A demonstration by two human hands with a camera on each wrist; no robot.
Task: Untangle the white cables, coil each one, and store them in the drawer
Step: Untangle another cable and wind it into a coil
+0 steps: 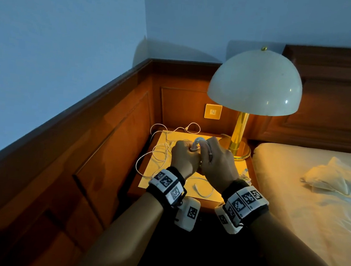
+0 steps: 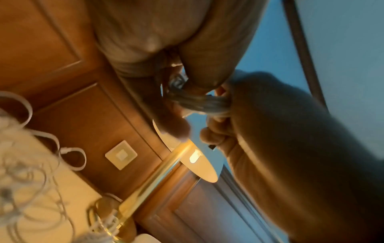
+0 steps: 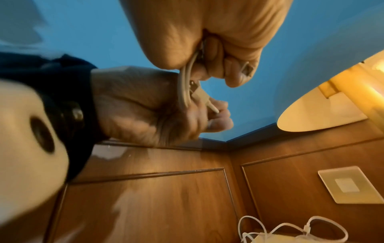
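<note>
**Both hands on one white coil above the nightstand**

Wrist bands (image 1: 168, 184) with black-and-white square markers fill the lower centre of the head view, one on each forearm. Just above them the left hand (image 1: 184, 157) and the right hand (image 1: 218, 165) meet at the middle of the frame, held over the nightstand (image 1: 146, 182).

Between the two hands sits a small coil (image 1: 197, 143) of white cable. Left fingers are curled round its strands, and the right wrist view shows a plug end (image 3: 204, 98) sticking out near the left fingertips. Right fingers are also clamped on the same bundle; in that view the strands (image 3: 184, 85) run down from the right fist into the left one. Seen from the left wrist, the picture is blurred, but the bundle (image 2: 199, 102) spans the gap between both hands.

More loose cables (image 1: 158, 152) lie in open loops on the nightstand top, left of the hands, with another cable end (image 1: 202, 189) at the lower centre between the wrists.

At right of centre stands a lamp (image 1: 256, 84) with a pale dome shade and brass stem. A wall plate (image 1: 213, 111) sits on the wood panelling to its left, and a bed (image 1: 311, 194) fills the right side.
</note>
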